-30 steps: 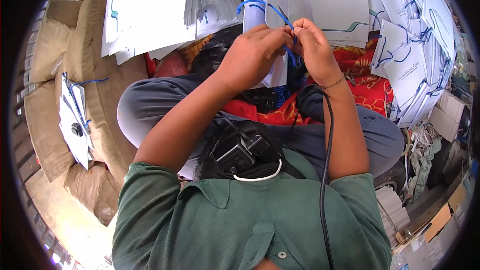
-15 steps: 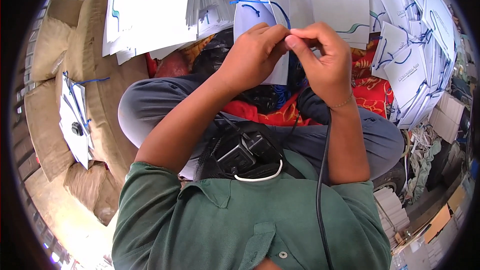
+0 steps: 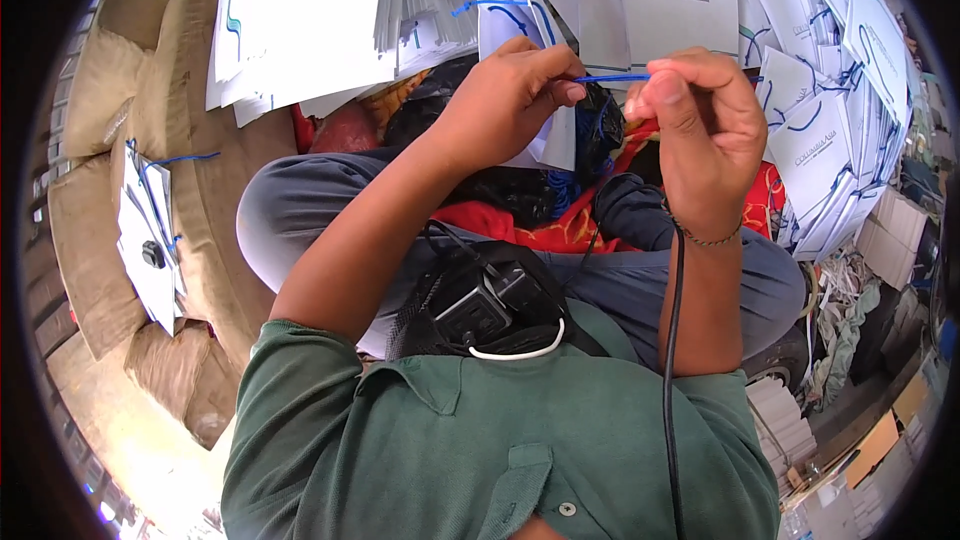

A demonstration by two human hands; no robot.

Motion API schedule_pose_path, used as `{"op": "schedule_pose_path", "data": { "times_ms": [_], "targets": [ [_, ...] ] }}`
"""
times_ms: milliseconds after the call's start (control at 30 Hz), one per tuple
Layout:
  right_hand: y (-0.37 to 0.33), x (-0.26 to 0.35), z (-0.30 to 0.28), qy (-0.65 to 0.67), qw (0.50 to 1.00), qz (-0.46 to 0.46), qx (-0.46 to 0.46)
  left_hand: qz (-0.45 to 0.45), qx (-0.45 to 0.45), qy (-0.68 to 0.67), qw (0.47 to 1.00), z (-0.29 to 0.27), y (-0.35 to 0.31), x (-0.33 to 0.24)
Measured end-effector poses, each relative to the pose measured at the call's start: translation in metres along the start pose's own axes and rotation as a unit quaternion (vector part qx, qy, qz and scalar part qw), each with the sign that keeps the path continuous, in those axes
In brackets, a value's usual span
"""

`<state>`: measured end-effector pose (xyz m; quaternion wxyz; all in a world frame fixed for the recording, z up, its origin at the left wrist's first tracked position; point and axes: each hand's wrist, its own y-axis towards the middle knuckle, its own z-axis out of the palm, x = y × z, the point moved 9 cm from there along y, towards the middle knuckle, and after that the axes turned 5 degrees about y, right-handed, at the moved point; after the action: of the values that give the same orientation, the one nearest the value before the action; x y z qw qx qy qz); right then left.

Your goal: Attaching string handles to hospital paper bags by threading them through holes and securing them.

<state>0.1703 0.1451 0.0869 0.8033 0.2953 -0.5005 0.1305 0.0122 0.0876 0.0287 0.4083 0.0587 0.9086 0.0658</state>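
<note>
A blue cord is stretching taut between both hands, at twelve o'clock above the lap. The left hand and right hand are pinching its ends, probably threading the white paper bag behind; more bags are lying at two o'clock.

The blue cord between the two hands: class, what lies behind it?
Behind the blue cord stretched between the left hand and the right hand stands a white paper bag, among more white bags. Its lower part is hidden by the hands.
</note>
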Motion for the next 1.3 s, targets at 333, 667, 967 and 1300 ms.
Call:
{"op": "schedule_pose_path", "data": {
  "times_ms": [333, 667, 967, 1300],
  "targets": [
    [-0.001, -0.031, -0.029, -0.233, 0.968, 0.059, -0.076, -0.065, -0.03, -0.286, 0.956, -0.006, -0.002, 0.01],
    [-0.005, -0.038, 0.009, -0.277, 0.961, 0.011, 0.019, -0.066, -0.034, -0.188, 0.979, -0.008, -0.005, 0.007],
    [-0.002, -0.05, -0.003, -0.162, 0.984, 0.068, 0.028, -0.068, -0.018, -0.187, 0.98, -0.002, -0.004, 0.01],
    [-0.012, -0.07, -0.005, -0.163, 0.973, 0.154, -0.048, -0.066, -0.11, -0.077, 0.989, -0.013, -0.01, -0.006]
  ]
}}
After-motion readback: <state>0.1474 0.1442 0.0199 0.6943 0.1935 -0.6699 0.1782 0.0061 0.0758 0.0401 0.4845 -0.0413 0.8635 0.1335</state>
